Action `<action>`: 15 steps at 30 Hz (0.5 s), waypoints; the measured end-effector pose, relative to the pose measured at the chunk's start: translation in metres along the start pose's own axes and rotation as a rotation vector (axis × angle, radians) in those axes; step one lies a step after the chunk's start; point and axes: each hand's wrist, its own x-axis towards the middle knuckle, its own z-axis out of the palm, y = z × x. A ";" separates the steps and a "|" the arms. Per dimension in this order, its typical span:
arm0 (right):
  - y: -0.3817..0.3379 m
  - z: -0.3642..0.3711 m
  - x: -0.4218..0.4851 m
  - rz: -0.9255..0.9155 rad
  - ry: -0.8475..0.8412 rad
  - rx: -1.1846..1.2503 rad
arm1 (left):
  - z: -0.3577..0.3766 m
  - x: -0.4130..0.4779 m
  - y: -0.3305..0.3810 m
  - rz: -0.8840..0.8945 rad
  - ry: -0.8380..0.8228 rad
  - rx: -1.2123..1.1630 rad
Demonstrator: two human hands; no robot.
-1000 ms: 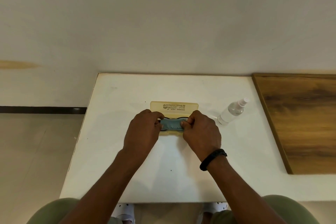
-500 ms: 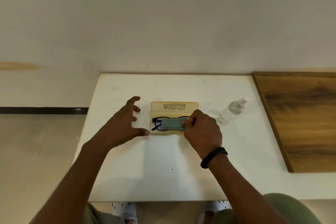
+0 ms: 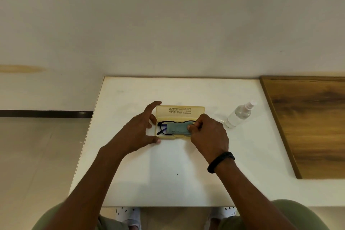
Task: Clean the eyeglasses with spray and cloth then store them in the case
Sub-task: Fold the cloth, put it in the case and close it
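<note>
Left hand point(image 3: 140, 129): released, fingers spread wide and straight, forearm coming in from 7 o'clock; index tip by the lid's far left corner, thumb tip at the tray's near left corner (contact too close to call).
Right hand point(image 3: 209, 134): curled, pinching the cloth's right end between thumb and fingertips; forearm from 5 o'clock, black wristband point(image 3: 221, 161) at the wrist.
Pale yellow plastic eyeglass case point(image 3: 180, 113): open at mid-table, lid raised toward 12 o'clock, dark print inside; left hand at its 9 o'clock, right hand at its 4 o'clock.
Black-framed eyeglasses point(image 3: 162, 123): lying in the tray, only the left rim and temple showing.
Grey-blue cleaning cloth point(image 3: 176, 128): folded strip draped over the glasses.
Clear spray bottle with white nozzle point(image 3: 238, 115): at the case's 2 o'clock on the white table point(image 3: 168, 183), apart from both hands.
Brown wooden board point(image 3: 308, 127): at the table's 3 o'clock.
</note>
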 end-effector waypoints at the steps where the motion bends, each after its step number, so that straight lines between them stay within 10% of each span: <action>1: 0.000 0.000 0.000 -0.003 0.001 0.002 | 0.000 0.000 -0.001 -0.001 0.003 0.002; 15: 0.017 -0.032 0.005 -0.047 -0.007 0.176 | 0.003 0.003 -0.004 0.002 0.036 0.009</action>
